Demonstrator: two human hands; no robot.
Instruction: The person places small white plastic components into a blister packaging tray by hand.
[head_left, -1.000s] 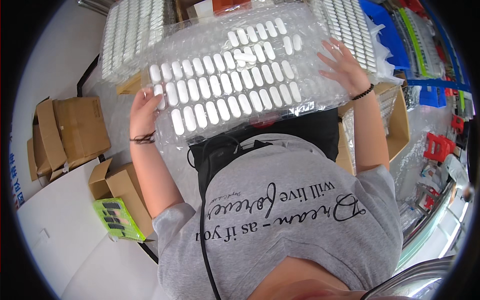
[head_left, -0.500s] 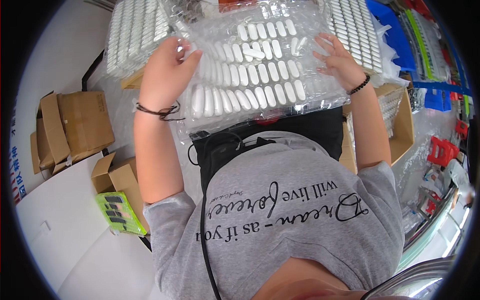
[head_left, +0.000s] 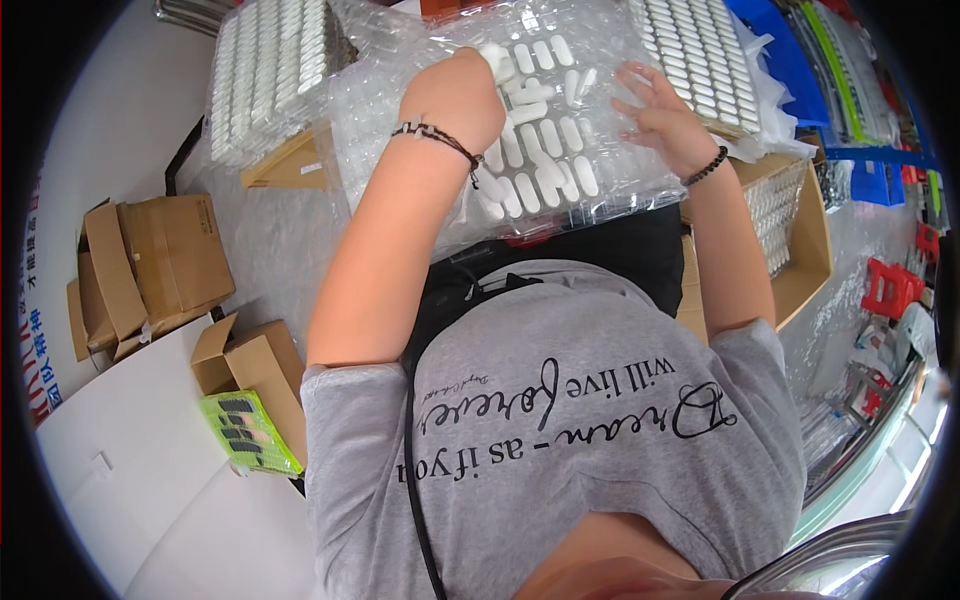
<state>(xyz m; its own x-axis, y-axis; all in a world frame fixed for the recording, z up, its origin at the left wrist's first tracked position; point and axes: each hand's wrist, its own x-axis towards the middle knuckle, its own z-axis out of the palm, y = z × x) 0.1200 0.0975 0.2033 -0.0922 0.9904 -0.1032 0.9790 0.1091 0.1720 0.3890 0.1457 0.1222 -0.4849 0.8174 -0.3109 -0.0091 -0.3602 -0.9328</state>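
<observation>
A clear plastic blister tray (head_left: 365, 150) lies in front of me, with white oval pieces (head_left: 560, 130) in rows on its right half. Several of those pieces lie askew or piled over others in the middle. Over the tray, my left hand (head_left: 455, 95) is closed, its back toward me and its fingertips hidden. A white piece (head_left: 497, 62) shows right beside its knuckles; whether the fingers grip it is not visible. At the tray's right side, my right hand (head_left: 668, 122) is open, fingers spread on or just above the clear plastic.
Stacked trays of white pieces stand at the far left (head_left: 270, 80) and far right (head_left: 695, 60). Cardboard boxes (head_left: 175, 250) sit at the left, near a green packet (head_left: 250, 432). An open carton (head_left: 805, 250) is at right, with red stools (head_left: 890, 288) beyond.
My left hand has moved right from the tray's left edge and closed. White pieces have left the tray's left side, and those in the middle are now jumbled. My right hand has barely moved.
</observation>
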